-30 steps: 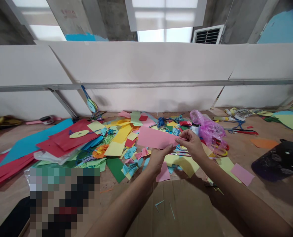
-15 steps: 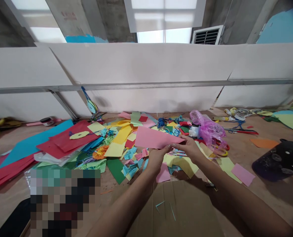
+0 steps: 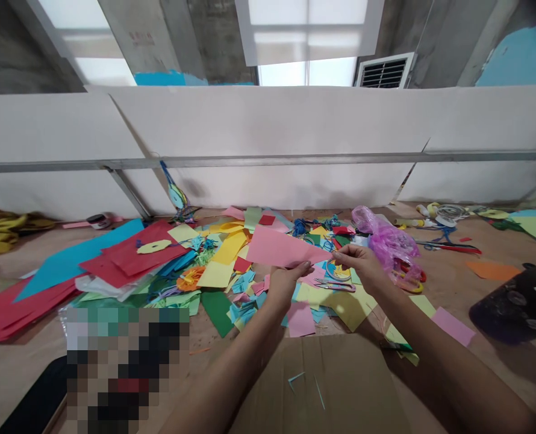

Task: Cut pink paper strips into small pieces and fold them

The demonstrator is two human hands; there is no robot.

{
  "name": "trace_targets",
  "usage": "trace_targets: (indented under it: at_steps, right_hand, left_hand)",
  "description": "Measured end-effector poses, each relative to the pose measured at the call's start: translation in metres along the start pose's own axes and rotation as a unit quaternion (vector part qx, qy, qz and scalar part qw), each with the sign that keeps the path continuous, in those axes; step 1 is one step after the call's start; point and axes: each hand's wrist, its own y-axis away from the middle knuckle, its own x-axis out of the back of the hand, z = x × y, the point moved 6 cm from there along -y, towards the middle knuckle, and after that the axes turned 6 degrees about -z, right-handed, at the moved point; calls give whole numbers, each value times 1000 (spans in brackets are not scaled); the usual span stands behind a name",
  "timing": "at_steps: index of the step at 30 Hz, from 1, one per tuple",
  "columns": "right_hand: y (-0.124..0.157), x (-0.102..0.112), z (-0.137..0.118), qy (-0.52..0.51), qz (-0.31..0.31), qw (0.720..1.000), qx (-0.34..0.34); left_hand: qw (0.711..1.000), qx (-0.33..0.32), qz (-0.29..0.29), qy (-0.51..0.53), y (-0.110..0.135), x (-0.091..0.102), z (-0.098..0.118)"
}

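Note:
A sheet of pink paper (image 3: 279, 246) is held up over the pile. My left hand (image 3: 286, 284) grips its lower edge, thumb on the near side. At the paper's right corner, the thumb and fingertips of my right hand (image 3: 361, 263) are pinched together. Small scissors with pink handles (image 3: 338, 287) lie below, between my hands. Under and around them are yellow paper (image 3: 352, 307), a small pink piece (image 3: 301, 319) and several light-blue folded bits (image 3: 244, 310).
Brown cardboard (image 3: 331, 374) with thin paper scraps lies in front of me. Red sheets (image 3: 130, 256) and a blue sheet (image 3: 81, 256) are at left. A pink plastic bag (image 3: 392, 241), red-handled scissors (image 3: 451, 247) and a dark container (image 3: 514, 304) are at right. White panels (image 3: 268, 120) stand behind.
My right hand has shifted right along the pink paper to its corner, uncovering the small scissors below. My left hand keeps its grip. The whole view has shifted slightly.

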Motion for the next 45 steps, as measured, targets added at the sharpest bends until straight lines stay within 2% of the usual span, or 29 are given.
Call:
trace_targets:
  at_steps: [3,5,9,12,14,17,20,23,26,28,30,34,37,40,45]
  right_hand:
    - [-4,18,-8,2,37,999,31]
    - [-6,18,-17,15,34,998,55]
    - [-12,-15,-26,51,-66,995,48]
    - [-15,-42,-17,67,-151,986,16]
    - [-16,-49,-8,67,-168,983,6]
    - [-17,-44,5,32,-129,991,-5]
    - [-16,-36,13,-29,-85,996,-20]
    - [-16,-31,12,-76,-41,996,-18]
    - [-14,-31,12,-109,-11,994,-11]
    - [-12,-35,14,-126,-11,992,-10]
    - [-9,-42,16,-137,-23,990,-12]
    - [-3,-55,16,-123,-77,989,-18]
    - [-3,-58,13,-122,-107,987,-20]
    - [-5,-54,14,-139,-86,986,-20]
    - [-5,-53,16,-157,-53,986,-10]
  left_hand:
    - [1000,-6,11,-21,-8,12,4]
    - [999,1,-4,-52,-10,13,6]
    - [996,10,-55,-76,-9,6,8]
    - [993,10,-80,-81,-6,0,7]
    - [991,21,-100,-84,-6,-4,5]
    - [993,30,-107,-42,-10,-5,3]
    - [998,16,-68,11,-16,4,7]
    - [999,-9,-34,16,-18,13,14]
    - [998,1,-58,-8,-12,7,14]
    - [994,20,-97,-41,-6,-3,9]
    - [991,15,-111,-69,-2,-10,6]
    - [994,8,-78,-79,-4,-4,3]
    - [989,16,-113,-92,-7,-3,1]
    - [985,13,-138,-100,-8,-5,0]
    - [992,12,-104,-76,-8,-4,0]
